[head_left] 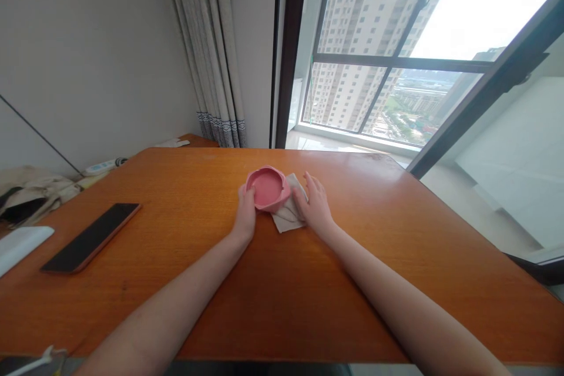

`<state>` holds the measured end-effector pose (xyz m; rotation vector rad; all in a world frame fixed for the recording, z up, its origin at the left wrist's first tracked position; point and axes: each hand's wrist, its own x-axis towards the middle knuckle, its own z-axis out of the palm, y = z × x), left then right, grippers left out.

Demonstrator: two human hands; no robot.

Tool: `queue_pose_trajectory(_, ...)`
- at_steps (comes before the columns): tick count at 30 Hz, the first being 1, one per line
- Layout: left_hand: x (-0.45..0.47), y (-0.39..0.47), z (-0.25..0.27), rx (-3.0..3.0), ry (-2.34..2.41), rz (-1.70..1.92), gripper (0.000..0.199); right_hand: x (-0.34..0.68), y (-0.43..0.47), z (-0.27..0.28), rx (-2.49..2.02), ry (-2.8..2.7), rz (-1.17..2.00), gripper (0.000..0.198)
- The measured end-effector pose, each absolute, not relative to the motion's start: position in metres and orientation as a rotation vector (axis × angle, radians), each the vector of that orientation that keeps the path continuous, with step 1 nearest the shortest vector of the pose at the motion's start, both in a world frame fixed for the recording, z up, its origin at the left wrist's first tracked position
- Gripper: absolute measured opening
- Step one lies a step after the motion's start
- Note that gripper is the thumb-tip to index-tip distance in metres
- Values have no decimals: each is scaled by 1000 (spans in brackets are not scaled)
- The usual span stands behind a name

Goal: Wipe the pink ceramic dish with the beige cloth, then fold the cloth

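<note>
A pink bowl (267, 189) with a wavy rim is tipped toward me near the middle of the table, its inside showing. My left hand (246, 208) grips its left side, with the thumb over the rim. Partly under and behind the bowl lies a pale cloth (289, 215), spread toward the right. My right hand (315, 202) is at the cloth's right edge, fingers apart and raised, holding nothing. Whether its palm touches the cloth I cannot tell.
A brown wooden table (185, 188) spans the view. On its left lie a phone-like dark slab (92, 238) and a white object (24, 244). Farther left are a fabric bundle (37, 188) and a white remote-like item (100, 167). A curtain (215, 47) and a window (396, 64) stand beyond.
</note>
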<state>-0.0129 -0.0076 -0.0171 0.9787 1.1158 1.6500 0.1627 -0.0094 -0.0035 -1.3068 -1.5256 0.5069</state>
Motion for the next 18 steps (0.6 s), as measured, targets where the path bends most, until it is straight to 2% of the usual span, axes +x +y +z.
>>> queue_pose_trajectory(2,-9,-11,-18,1124,1170,1609,30,161,-13,2,-1166,-1531,564,52)
queue_pose_trajectory(6,-1,-20,-14,1327,1155,1419,40,153,-18,9,-979,-1494,937,49)
queue_pose_trajectory(11,-6,-20,-14,1710,1084,1177,50,186,10,2,-989,-1065,1064,33)
queue_pose_trajectory(13,-12,-19,-16,2021,1171,1041,52,217,27,-4,-989,-911,1002,33)
queue_pose_trajectory(16,-18,-20,-18,2299,1255,804,59,273,46,-14,-1161,-639,726,33)
queue_pose_trajectory(18,-18,-21,-17,2370,1253,729,57,306,52,-22,-1329,-539,547,33)
